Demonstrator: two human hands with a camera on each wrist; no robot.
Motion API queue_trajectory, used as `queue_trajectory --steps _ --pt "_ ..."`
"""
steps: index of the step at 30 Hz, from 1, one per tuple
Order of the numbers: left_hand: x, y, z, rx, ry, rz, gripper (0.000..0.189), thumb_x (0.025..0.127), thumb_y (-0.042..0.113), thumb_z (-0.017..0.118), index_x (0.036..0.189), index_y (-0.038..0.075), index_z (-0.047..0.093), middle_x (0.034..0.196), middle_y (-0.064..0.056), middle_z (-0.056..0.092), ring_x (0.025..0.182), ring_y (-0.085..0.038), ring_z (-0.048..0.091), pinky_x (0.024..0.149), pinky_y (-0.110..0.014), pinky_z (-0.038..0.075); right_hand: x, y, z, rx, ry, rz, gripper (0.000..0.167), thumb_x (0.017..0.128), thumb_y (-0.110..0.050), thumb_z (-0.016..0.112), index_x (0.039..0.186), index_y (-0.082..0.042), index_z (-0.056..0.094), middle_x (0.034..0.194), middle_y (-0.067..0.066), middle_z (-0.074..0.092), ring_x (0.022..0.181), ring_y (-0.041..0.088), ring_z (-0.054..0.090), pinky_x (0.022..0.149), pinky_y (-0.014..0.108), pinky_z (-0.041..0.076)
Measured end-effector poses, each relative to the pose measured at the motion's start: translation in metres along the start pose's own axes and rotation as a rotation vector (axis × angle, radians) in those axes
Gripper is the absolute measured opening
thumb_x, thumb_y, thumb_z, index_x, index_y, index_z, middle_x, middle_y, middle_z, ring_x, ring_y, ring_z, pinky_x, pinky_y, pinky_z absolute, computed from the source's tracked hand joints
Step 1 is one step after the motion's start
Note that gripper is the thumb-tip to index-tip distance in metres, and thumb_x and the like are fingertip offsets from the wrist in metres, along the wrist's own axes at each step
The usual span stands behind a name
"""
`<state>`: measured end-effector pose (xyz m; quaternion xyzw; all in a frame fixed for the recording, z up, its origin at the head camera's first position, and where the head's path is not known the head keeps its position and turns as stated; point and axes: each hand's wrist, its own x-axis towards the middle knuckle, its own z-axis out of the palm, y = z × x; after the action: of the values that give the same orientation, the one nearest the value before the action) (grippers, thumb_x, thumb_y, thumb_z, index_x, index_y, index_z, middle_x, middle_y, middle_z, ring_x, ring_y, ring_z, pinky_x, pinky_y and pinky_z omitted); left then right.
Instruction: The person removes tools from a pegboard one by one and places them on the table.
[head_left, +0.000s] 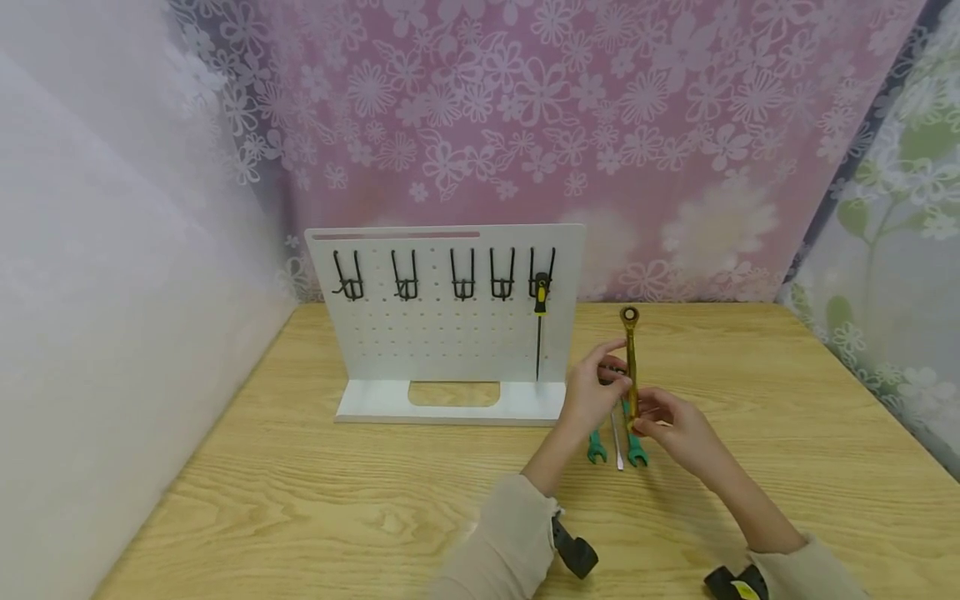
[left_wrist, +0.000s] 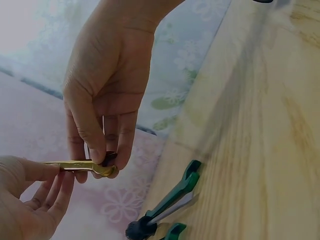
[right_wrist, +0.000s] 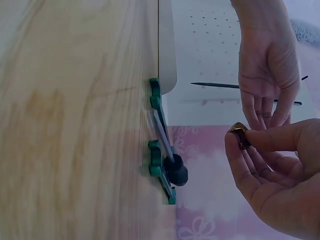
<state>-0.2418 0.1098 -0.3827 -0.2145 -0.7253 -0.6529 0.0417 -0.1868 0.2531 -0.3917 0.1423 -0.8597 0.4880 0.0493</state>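
Both hands hold a gold-coloured ratcheting wrench (head_left: pixel 632 350) upright above the table, its ring end at the top. My left hand (head_left: pixel 595 392) pinches it along the shaft. At the lower end, the right hand (head_left: pixel 682 435) grips it between thumb and fingers. In the left wrist view the wrench (left_wrist: pixel 82 166) spans from the left hand (left_wrist: pixel 30 200) to the right hand (left_wrist: pixel 107 95). Only its end (right_wrist: pixel 240 134) shows in the right wrist view. Below the hands lie two green wrenches (head_left: pixel 637 452) and a screwdriver (head_left: pixel 618 442), their upper parts partly hidden.
A white pegboard (head_left: pixel 450 333) with several black double hooks (head_left: pixel 463 279) stands left of the hands. From its rightmost hook hangs a yellow-and-black screwdriver (head_left: pixel 540 300). The wooden table (head_left: pixel 300 500) meets a pink floral backdrop (head_left: pixel 480 125) behind.
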Motion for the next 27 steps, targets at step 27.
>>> queue_trajectory --steps 27 --pt "-0.005 -0.020 0.048 -0.044 0.065 -0.219 0.054 0.078 -0.012 0.065 0.125 0.014 0.057 0.085 0.007 0.057 0.066 -0.002 0.054 0.055 -0.017 0.047 -0.014 0.020 -0.022 -0.077 -0.062 0.145 0.040 0.089 0.000 0.055 0.124 0.016 0.044 0.101 0.018 0.059 0.089 0.029 0.059 0.071 0.037 0.052"
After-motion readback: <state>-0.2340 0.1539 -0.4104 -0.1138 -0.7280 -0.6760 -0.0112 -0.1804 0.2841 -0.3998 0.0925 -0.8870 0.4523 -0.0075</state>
